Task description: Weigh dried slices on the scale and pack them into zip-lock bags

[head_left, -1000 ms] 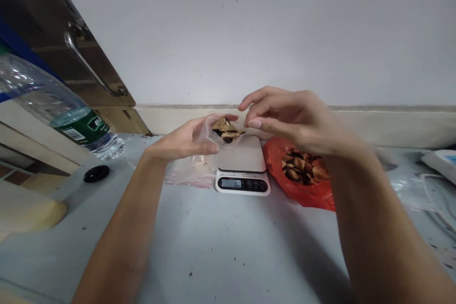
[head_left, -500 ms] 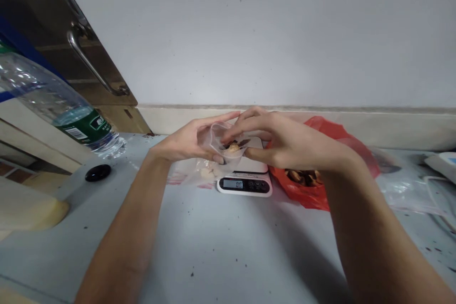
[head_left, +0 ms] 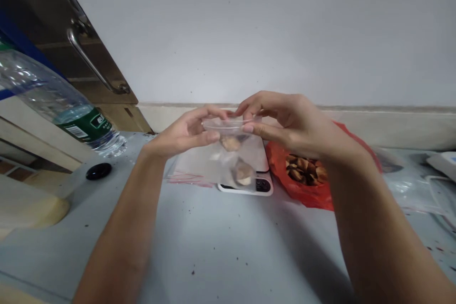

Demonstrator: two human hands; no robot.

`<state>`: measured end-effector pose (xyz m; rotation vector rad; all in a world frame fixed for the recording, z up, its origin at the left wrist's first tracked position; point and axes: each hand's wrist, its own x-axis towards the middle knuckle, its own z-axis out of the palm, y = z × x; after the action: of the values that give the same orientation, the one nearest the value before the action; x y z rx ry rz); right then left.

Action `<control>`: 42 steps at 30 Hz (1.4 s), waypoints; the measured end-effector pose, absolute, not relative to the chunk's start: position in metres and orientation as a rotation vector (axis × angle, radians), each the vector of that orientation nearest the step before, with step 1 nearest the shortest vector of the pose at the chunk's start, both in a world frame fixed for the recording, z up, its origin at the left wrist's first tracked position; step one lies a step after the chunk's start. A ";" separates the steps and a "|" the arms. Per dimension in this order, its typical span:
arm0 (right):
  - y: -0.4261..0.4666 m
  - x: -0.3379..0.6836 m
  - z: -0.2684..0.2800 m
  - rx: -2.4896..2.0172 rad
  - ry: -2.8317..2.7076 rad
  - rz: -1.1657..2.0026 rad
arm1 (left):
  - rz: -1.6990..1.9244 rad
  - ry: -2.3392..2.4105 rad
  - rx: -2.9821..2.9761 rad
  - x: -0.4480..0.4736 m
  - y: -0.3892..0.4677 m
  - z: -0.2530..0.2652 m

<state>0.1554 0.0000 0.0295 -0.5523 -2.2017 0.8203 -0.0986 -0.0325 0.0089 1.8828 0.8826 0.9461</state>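
A small clear zip bag [head_left: 225,156] hangs upright between my hands, with a few brown-and-cream dried slices inside. My left hand [head_left: 188,134] pinches the left end of its top edge. At the right end, my right hand [head_left: 276,116] grips the same edge between thumb and fingers. Behind and below the bag is a white digital kitchen scale [head_left: 261,188], its display covered by the bag. A pile of flat clear bags with red strips [head_left: 188,173] lies at its left. Right of the scale, an open red plastic bag [head_left: 317,196] holds many dried brown slices [head_left: 306,171].
A large water bottle [head_left: 76,114] leans at the left, near a black round lid [head_left: 99,171] and a pale container [head_left: 32,206]. Clear plastic bags [head_left: 409,192] and a white device with a cable [head_left: 443,164] are at the right. A wall [head_left: 270,33] stands behind.
The bag's mouth was held open with my right fingers in it; now its top edge is drawn flat between both hands. The bag hangs in front of the scale's display.
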 end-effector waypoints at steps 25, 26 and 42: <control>-0.006 0.185 0.043 -0.712 -1.885 0.926 | 1.329 1.261 1.979 -0.074 -0.044 0.036; -0.006 0.187 0.043 -0.735 -1.910 0.931 | 1.335 1.261 1.964 -0.073 -0.043 0.036; -0.010 0.162 0.043 -0.739 -2.224 0.720 | 1.268 1.247 2.084 -0.043 -0.052 0.034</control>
<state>0.1621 -0.0096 0.0433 -0.7391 -2.2236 0.7204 -0.0430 -0.0523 0.0345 2.0838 1.2472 1.2678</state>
